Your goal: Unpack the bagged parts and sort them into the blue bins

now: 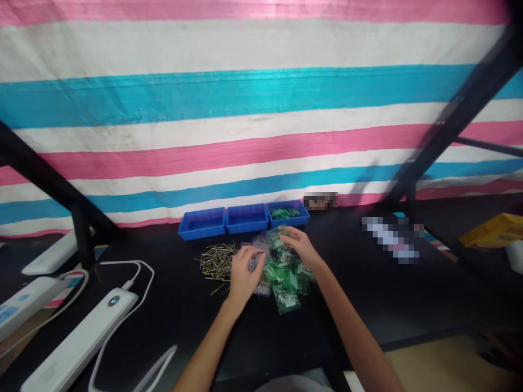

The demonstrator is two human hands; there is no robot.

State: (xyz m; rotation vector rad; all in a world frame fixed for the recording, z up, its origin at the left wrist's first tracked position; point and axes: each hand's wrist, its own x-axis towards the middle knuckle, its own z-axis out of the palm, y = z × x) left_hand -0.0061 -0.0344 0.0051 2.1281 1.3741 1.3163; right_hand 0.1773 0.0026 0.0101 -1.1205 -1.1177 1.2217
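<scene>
My left hand (246,270) is over the clear plastic bags (262,288), beside a pile of thin yellow-and-silver pins (218,261). Its thumb and index fingertips come close together, and what lies between them is too small to make out. My right hand (301,246) has its fingers closed on a small green plastic bag (274,237) at the far side of the heap. Under and between both hands spreads a heap of small green plastic bags (286,277) with pale pieces inside. Parts of the heap are hidden by my fingers.
Behind the heap stand blue trays: a left one (202,223), a middle one (247,218), and a right one (304,219) holding green bags. White power strips (81,343) and cables lie left. Black frame bars (433,130) rise at both sides. A yellow package (492,230) lies far right.
</scene>
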